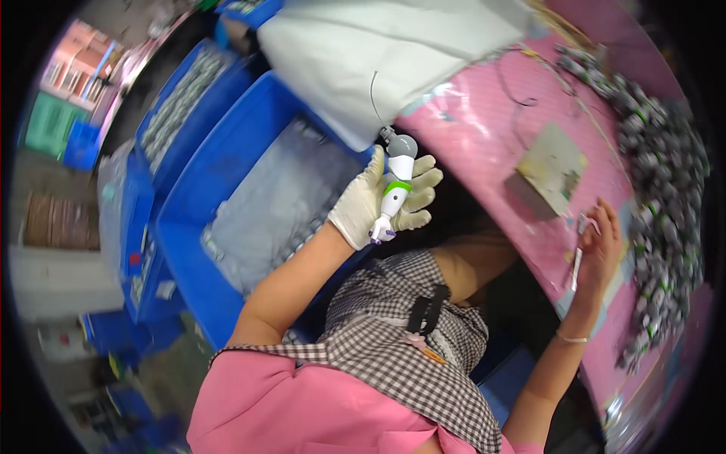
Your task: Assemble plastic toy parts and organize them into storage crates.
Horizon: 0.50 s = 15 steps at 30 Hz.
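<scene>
My left hand [354, 204], in a white work glove, is raised over the edge of the blue bin. Across its palm and fingers it holds a toy arm [393, 198], white with a green band, a round grey shoulder and a small white hand with purple bits. A thin dark wire or cord [373, 94] rises from the shoulder end. At the right, my bare right hand [601, 246] is over the pink-covered table, its fingers partly curled round a slim silver tool [576, 269]. The tool's exact kind is unclear.
A greyish block [553, 168] stands on the pink table [473, 144]. Along its far right side lies a long heap of grey, white and green toy parts [662, 204]. The big blue bin [198, 178] holds plastic-wrapped parts; a white sheet [378, 45] hangs beyond it.
</scene>
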{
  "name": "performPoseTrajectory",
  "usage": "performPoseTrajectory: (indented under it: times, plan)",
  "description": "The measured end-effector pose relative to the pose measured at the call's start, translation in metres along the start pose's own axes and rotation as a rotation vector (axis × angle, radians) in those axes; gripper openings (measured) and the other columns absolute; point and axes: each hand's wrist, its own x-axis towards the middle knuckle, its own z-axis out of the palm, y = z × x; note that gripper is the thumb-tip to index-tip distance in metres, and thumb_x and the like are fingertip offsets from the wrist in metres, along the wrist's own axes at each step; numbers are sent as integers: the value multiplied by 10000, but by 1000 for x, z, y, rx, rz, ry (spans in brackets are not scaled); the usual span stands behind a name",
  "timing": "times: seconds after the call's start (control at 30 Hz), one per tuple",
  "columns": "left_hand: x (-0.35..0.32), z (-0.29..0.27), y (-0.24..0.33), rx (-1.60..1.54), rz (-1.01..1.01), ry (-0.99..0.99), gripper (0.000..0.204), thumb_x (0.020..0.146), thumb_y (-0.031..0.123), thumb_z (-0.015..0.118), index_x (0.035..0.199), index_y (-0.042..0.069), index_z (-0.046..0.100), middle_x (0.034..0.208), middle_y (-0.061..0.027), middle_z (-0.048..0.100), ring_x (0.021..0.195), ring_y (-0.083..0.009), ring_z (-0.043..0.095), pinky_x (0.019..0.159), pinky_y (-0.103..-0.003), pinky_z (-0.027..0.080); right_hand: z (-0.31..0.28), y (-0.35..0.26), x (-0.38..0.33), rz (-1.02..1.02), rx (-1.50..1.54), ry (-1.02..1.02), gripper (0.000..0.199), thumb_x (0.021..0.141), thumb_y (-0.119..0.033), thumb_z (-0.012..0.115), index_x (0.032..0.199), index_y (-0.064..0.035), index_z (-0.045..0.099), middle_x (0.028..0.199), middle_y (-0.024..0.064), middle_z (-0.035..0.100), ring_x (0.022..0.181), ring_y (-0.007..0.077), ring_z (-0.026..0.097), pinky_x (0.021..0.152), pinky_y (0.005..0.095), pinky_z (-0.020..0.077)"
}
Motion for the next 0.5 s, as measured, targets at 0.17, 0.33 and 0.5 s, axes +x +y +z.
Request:
performPoseTrajectory:
  times: [0.17, 0.33, 0.5]
  plan:
    - [-120, -60, 49, 123, 416, 488, 470, 859, 387, 570, 1150, 26, 498, 950, -105, 584, 809, -209, 589, 713, -383, 512, -49, 4, 15, -3, -21, -94, 317, 878, -67, 554, 1190, -23, 525, 978, 6, 573, 711, 21, 490, 598, 135, 375]
    - [-311, -185, 57, 791, 536, 1806, 353, 828, 259, 654, 1098, 53, 556, 954, -94, 600, 774, -226, 580, 587, -376, 493, -64, 5, 29, 44, -46, -115, 347, 896, -102, 536, 1234, -33, 498, 1005, -9, 567, 617, 21, 401, 558, 156, 341]
    - [-395, -246, 28, 733, 80, 2064, 393, 810, 291, 668, 1099, 44, 569, 1033, -144, 599, 833, -251, 579, 629, -436, 483, -48, 6, 37, 40, -88, -124, 355, 899, -116, 531, 1243, -39, 494, 1024, -26, 566, 639, 15, 429, 578, 149, 354]
